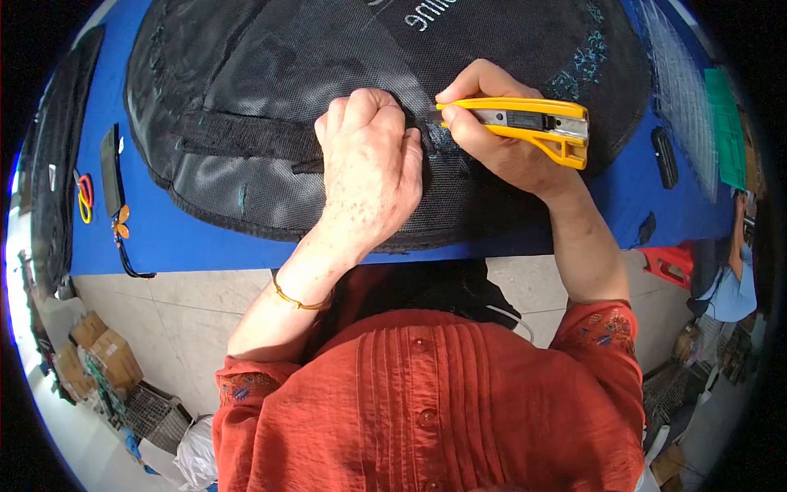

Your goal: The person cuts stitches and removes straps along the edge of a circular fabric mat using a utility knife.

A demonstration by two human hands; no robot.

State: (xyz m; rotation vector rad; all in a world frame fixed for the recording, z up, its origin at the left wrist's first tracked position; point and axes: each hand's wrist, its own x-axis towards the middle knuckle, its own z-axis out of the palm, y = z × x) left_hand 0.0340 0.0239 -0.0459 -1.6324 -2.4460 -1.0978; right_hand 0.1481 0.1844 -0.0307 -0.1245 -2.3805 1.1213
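A large black mesh fabric piece with a rounded outline lies across the blue tabletop. Pale lettering and tangled turquoise threads show on it. My left hand is closed on the black fabric, knuckles up, beside a strap; its fingertips are hidden. In my right hand is a yellow utility knife, its front end pointing left at the fabric near my left hand. Blue stitching shows between the hands. The blade is too small to make out clearly.
On the left of the blue table lie red-and-yellow scissors and a dark phone-like object. A black oblong object rests at the right, near clear plastic sheeting. Cardboard boxes stand on the floor.
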